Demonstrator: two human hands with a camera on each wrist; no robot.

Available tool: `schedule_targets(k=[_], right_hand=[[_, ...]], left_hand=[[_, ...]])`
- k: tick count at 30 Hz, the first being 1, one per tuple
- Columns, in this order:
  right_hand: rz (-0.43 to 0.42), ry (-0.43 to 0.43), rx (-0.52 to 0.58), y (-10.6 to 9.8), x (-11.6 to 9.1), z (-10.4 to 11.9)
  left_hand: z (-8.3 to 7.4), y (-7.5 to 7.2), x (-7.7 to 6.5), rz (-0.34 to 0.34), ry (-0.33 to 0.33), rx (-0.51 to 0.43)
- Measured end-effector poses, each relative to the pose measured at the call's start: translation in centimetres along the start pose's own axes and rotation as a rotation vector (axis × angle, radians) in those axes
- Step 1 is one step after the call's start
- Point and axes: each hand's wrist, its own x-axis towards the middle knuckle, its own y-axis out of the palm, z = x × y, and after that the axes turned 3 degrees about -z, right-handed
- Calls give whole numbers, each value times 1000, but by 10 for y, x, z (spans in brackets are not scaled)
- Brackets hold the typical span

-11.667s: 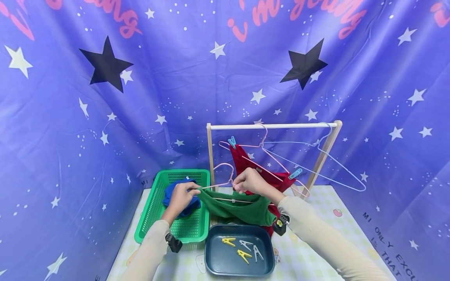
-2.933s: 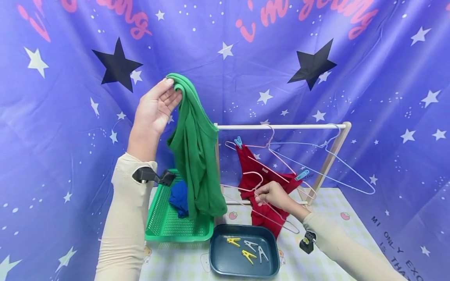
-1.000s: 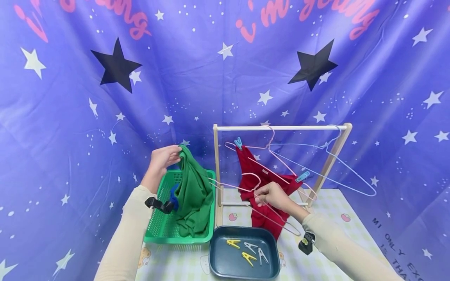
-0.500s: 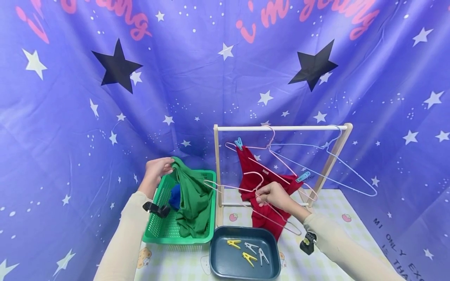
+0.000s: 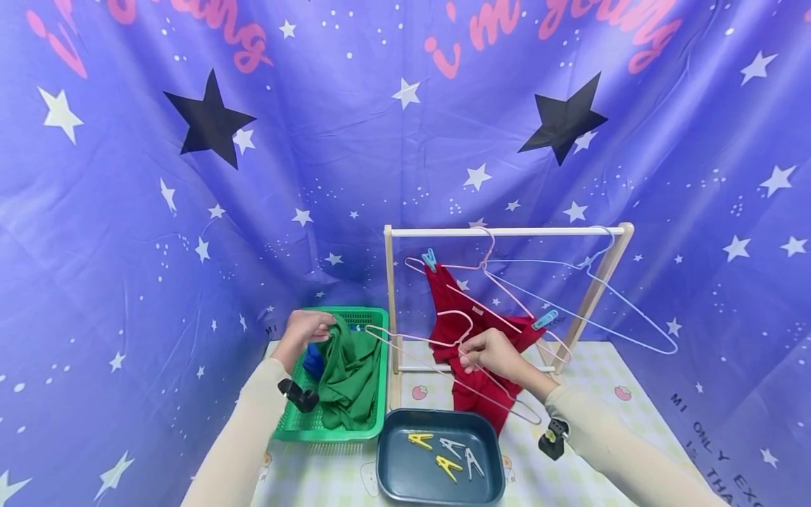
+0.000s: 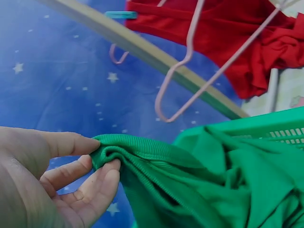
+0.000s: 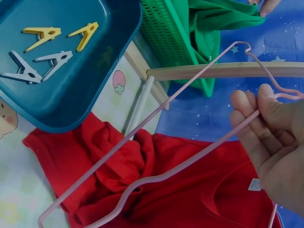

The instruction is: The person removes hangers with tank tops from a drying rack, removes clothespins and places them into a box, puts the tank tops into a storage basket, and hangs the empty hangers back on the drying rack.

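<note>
My left hand (image 5: 307,331) pinches the ribbed edge of a green garment (image 5: 351,380) between thumb and fingers. Most of that cloth lies heaped in the green basket (image 5: 382,415), beside a blue cloth (image 5: 313,361). With my right hand (image 5: 491,352) I hold a bare pink hanger (image 7: 161,105) near the base of its hook. Its left end points toward the basket. Behind it a red garment (image 5: 475,380) hangs from another pink hanger (image 5: 486,246), fixed with blue clothespins (image 5: 545,319). The left wrist view shows the ribbed edge (image 6: 156,147) folded at my fingertips.
The rack's white bar (image 5: 538,232) also carries an empty light-blue hanger (image 5: 640,320). In front of the rack, a dark blue tray (image 5: 437,489) holds yellow clothespins (image 5: 448,467) and grey clothespins (image 5: 474,462). A starry curtain (image 5: 355,141) stands behind and at the sides.
Earlier, the green garment was on the pink hanger; then my left hand held it up, off the hanger. It has since come down into the basket. My right hand has kept the hanger nearly still.
</note>
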Motion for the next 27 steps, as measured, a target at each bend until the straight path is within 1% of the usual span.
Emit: schedule_targets(k=[3,7,11,15,20,23,27], right_hand=[[2,-1,-5,0,1,-4],[-1,7,-9,-1,0,-4],[-2,12,-21,-1,-1,-2],[-2,16,-20,-2,-4,0],[-4,29,-16,-1,-6,0],[-5,26,-7,-2,-6,-3],[-8,19,-5,-2,-6,-5]], left_hand=[[7,9,1,13,-11,45],[19,22,2,21,-12,77],[33,35,2,5,-11,118],[48,45,3,-33,-30,173],[66,54,2,-37,-28,263],[75,57,2,-34,-9,288],[87,60,2,-55,13,335]])
